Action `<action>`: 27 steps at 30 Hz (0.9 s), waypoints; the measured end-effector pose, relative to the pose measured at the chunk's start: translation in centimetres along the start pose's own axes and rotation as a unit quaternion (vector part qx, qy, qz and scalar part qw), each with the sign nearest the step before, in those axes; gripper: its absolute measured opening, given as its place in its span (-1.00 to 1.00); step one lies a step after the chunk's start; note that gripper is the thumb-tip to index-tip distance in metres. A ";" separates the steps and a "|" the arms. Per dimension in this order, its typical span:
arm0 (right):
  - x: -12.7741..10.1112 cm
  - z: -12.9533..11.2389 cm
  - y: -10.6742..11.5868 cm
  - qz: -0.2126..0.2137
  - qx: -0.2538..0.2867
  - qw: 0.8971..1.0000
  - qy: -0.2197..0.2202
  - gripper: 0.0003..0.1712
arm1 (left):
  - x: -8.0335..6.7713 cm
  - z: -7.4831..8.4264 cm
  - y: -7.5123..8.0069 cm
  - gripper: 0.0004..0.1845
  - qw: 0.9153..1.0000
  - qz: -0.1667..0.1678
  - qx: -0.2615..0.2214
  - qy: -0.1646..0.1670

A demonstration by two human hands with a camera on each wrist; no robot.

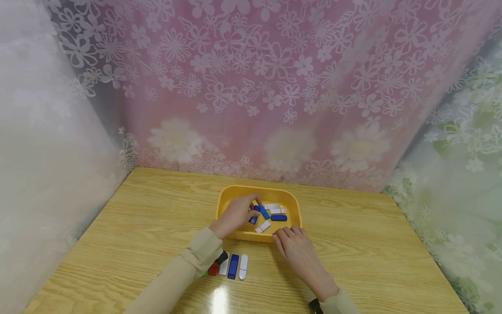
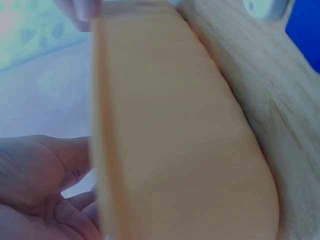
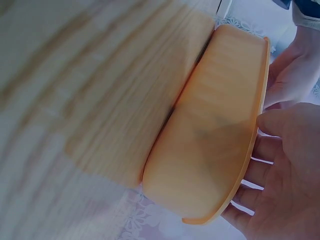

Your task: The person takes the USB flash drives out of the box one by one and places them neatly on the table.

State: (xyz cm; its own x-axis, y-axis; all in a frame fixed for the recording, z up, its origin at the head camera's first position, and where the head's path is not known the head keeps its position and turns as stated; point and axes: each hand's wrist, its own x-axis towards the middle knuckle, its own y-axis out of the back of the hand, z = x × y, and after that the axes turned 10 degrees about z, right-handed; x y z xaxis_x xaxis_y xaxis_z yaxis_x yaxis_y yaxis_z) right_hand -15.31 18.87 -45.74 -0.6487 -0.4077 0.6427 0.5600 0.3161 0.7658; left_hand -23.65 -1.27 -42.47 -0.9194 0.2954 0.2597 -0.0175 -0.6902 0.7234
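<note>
- A wooden table stands in a corner hung with pink and white floral curtains; near its middle sits a yellow tray with rounded corners.
- The left hand reaches over the tray's near-left rim, fingers curled down around a blue USB stick; thumb and fingertips seem to pinch it, though the contact is small in the head view.
- That stick lies directly under the left fingertips, its long axis running roughly away from the person, tilted a little rightward.
- More sticks lie just right of the grip inside the tray: another blue one lying crosswise, and a white one slanted near the front wall.
- The right hand rests flat, fingers relaxed and straight, fingertips touching the tray's near outer wall; it holds nothing.
- The left hand is plainly the nearer one to the tray's contents.
- On the table before the tray, a row of sticks lies side by side, long axes pointing away from the person.
</note>
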 end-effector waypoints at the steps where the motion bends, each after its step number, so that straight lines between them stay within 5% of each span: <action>1: 0.0 0.0 0.0 -0.001 -0.001 1.000 0.001 -0.85 | -0.1 0.0 0.2 -0.79 1.000 0.007 -0.005 -0.005; 12: -0.1 -0.1 0.1 -0.016 -0.004 1.000 -0.010 -0.85 | -2.2 1.0 1.5 -0.83 0.999 0.035 -0.035 -0.022; 27: 0.1 -0.2 0.2 -0.011 0.002 1.000 -0.007 -0.86 | -5.7 3.1 1.8 -0.81 0.996 0.028 -0.064 -0.048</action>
State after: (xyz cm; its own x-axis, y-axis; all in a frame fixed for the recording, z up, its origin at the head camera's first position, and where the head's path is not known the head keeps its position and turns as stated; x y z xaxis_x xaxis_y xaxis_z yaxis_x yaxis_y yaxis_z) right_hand -15.17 18.77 -45.56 -0.6675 -0.4030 0.6261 0.5435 0.3110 0.7797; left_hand -17.24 -2.17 -40.68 -0.8788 0.3120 0.3611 -0.0234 -0.7840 0.6203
